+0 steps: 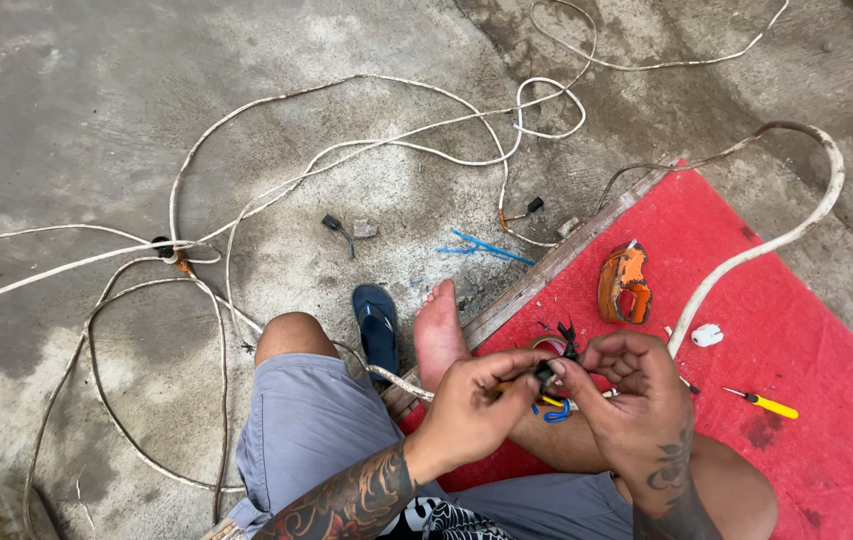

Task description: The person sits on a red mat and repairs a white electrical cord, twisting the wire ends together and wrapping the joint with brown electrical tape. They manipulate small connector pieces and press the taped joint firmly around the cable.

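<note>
Fingers (532,375) of the left hand (472,405) and the right hand (627,390) are pinched together from both sides on a small black plug piece (548,374), held over the person's lap above the near edge of the red mat (797,330). Blue wire (555,412) loops just under the hands, while an orange plug shell (625,283) and a yellow-handled screwdriver (765,403) lie apart on the mat. Long white cable (247,200) sprawls across the concrete floor (67,100), beyond a blue sandal (377,325).
</note>
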